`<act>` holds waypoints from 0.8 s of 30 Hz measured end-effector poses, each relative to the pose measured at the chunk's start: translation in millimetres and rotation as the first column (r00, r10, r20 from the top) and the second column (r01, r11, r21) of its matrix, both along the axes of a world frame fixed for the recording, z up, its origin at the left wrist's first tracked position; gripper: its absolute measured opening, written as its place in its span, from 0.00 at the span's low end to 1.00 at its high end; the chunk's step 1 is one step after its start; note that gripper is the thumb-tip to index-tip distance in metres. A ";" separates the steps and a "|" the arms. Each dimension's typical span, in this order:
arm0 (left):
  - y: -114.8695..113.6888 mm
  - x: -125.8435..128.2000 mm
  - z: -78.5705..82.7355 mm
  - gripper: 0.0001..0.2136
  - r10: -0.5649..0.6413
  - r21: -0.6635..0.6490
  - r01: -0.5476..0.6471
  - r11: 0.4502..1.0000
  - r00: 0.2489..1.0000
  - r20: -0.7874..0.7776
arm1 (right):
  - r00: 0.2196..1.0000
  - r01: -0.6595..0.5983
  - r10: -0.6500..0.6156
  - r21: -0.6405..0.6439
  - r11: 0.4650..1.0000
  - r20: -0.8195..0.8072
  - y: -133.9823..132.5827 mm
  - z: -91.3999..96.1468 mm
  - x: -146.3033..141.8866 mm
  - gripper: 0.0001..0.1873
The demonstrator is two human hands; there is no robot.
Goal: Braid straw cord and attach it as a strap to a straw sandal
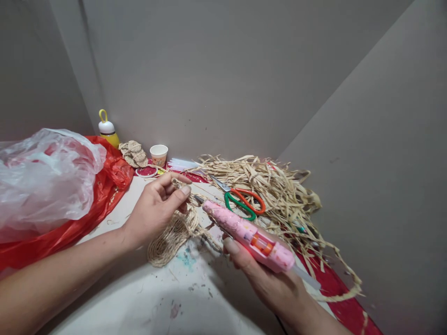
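In my right hand (254,270) is a pink hot glue gun (240,228), with a clear glue stick (307,278) poking out of its back end. Its nozzle points left, close to the fingertips of my left hand (162,204). Those fingers pinch a piece of woven straw braid (179,184). Below them a coiled, oval straw piece (171,239) hangs or rests over the white board; whether it touches the board I cannot tell. A braided cord runs from it to the right, partly behind the glue gun.
Scissors (240,197) with orange and green handles lie by a heap of dry straw (272,181). Behind stand a paper cup (159,155), coiled straw pieces (133,153) and a yellow bottle (109,132). Plastic bags (52,181) fill the left. Grey walls enclose the table.
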State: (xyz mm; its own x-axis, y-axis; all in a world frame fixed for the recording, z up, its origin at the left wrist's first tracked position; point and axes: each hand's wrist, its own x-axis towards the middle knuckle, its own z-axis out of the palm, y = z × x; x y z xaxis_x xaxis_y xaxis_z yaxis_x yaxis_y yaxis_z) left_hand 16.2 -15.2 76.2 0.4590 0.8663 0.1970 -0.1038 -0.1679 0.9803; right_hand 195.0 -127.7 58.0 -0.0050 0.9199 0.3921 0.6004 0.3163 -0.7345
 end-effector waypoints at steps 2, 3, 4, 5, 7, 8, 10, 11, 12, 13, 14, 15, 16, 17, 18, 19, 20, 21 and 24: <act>0.4 0.0 0.3 0.08 0.005 -0.006 -0.005 1.000 1.000 0.025 | 1.000 -0.011 0.011 -0.010 1.000 0.003 -0.1 -0.1 0.5 0.16; 0.7 0.0 0.4 0.08 0.007 -0.009 -0.007 1.000 1.000 0.031 | 1.000 -0.012 0.012 -0.016 1.000 0.006 -0.1 -0.2 0.7 0.16; 1.0 0.1 0.6 0.08 0.007 -0.011 -0.007 1.000 0.999 0.031 | 1.000 -0.013 0.013 -0.019 1.000 0.009 -0.1 -0.3 0.9 0.16; 1.4 0.3 0.6 0.08 0.009 -0.010 -0.009 1.000 1.000 0.029 | 1.000 -0.015 0.016 -0.019 1.000 0.012 -0.1 -0.2 1.0 0.17; 2.1 0.5 0.6 0.08 0.022 -0.003 -0.022 1.000 1.000 0.019 | 1.000 -0.019 0.019 -0.008 1.000 0.016 0.0 0.2 1.2 0.17; 2.3 0.5 0.6 0.08 0.032 0.005 -0.032 0.999 0.999 0.015 | 1.000 -0.023 0.023 -0.003 1.000 0.018 0.0 0.6 1.3 0.17; 2.6 0.2 0.9 0.08 0.055 0.029 -0.055 0.998 0.998 0.006 | 0.999 -0.023 0.022 0.007 1.000 0.024 0.0 1.6 1.5 0.18; 2.7 -0.1 1.2 0.07 0.065 0.043 -0.065 0.997 0.998 0.002 | 0.999 -0.021 0.021 0.014 1.000 0.028 0.0 2.1 1.6 0.18; 2.6 -0.4 1.6 0.07 0.072 0.055 -0.072 0.996 0.997 -0.001 | 0.999 -0.018 0.018 0.020 1.000 0.033 -0.1 2.6 1.7 0.17; 2.5 -0.7 2.0 0.07 0.078 0.064 -0.077 0.995 0.997 -0.001 | 0.999 -0.016 0.015 0.023 1.000 0.039 -0.1 3.1 1.6 0.17; 2.4 -0.9 2.4 0.06 0.083 0.070 -0.083 0.994 0.997 0.001 | 0.999 -0.012 0.011 0.026 1.000 0.044 -0.2 3.5 1.6 0.17; 2.2 -1.1 2.8 0.06 0.088 0.073 -0.088 0.993 0.996 0.007 | 0.999 -0.007 0.006 0.028 1.000 0.049 -0.2 3.9 1.4 0.17; 2.1 -1.2 3.0 0.06 0.093 0.073 -0.094 0.993 0.996 0.014 | 0.999 -0.003 0.002 0.029 1.000 0.054 -0.2 4.2 1.2 0.17; 2.1 -1.3 3.2 0.06 0.100 0.070 -0.101 0.992 0.995 0.018 | 0.998 0.002 -0.003 0.029 1.000 0.058 -0.2 4.4 1.0 0.16; 2.0 -1.3 3.3 0.07 0.108 0.066 -0.110 0.992 0.994 0.021 | 0.998 0.005 -0.007 0.030 1.000 0.060 -0.2 4.6 0.7 0.16; 2.0 -1.2 3.4 0.07 0.116 0.060 -0.117 0.991 0.993 0.022 | 0.998 0.007 -0.009 0.033 0.999 0.062 -0.2 4.8 0.6 0.16; 1.9 -1.1 3.5 0.07 0.123 0.055 -0.124 0.991 0.992 0.021 | 0.998 0.007 -0.009 0.036 0.999 0.063 -0.3 4.8 0.5 0.16; 1.9 -1.0 3.5 0.07 0.129 0.049 -0.130 0.990 0.991 0.021 | 0.998 0.006 -0.008 0.037 0.999 0.064 -0.3 4.8 0.6 0.16; 1.7 -0.7 3.8 0.08 0.137 0.033 -0.138 0.990 0.990 0.046 | 0.998 0.005 -0.008 0.045 0.999 0.070 -0.4 4.8 1.1 0.16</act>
State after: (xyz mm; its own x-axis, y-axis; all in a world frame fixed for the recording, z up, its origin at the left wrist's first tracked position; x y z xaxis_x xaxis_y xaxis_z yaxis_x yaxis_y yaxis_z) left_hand 15.4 -13.5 80.1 0.3263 0.9124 0.2469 -0.1201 -0.2191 0.9683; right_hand 196.2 -128.1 62.8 -0.0280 0.9014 0.4321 0.6519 0.3441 -0.6757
